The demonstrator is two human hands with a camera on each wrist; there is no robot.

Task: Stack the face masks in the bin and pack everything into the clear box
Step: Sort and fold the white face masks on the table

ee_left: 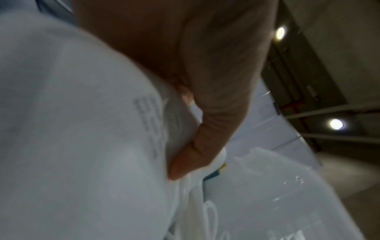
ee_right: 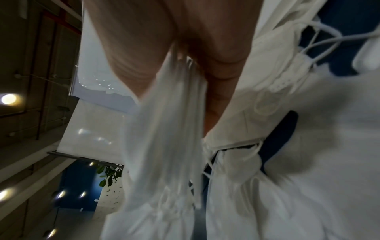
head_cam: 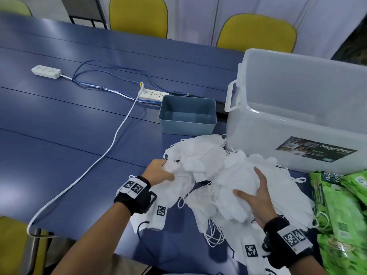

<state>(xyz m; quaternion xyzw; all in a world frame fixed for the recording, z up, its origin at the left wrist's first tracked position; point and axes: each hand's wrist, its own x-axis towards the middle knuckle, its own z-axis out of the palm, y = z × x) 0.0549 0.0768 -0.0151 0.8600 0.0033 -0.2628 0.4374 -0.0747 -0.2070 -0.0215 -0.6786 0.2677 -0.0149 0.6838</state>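
While the face masks (head_cam: 208, 165) lie in a loose white heap on the blue counter (head_cam: 69, 120), just in front of the clear box (head_cam: 297, 108), both hands are in among them. The left hand (head_cam: 158, 171) has its fingers curled into the left side of the heap, and the left wrist view shows a finger hooked round a fold of white fabric. The right hand (head_cam: 256, 193) grips a thick bunch, thumb stretched across the front and fingers behind; the right wrist view shows many layered mask edges pinched in that grip.

The blue bin (head_cam: 187, 116) sits behind the heap, just left of the clear box, and it looks empty, so the stacking has barely begun. Green packets (head_cam: 337, 211) wait at the right edge, beside the masks, and by the look of things they belong to the packing too.

To do this step well, the person wants the masks squared up first: the same way round, edges flush, tapped level on the counter. The ear loops are the trouble. They trail out all round the heap and will likely snag neighbouring masks and drag them along, so tucking them under makes sense. The fabric is soft and springy; a firm, flat squeeze from both sides should keep a bunch from fanning out. Small, tidy bunches laid flat in the bin ought to stack better than one big armful.
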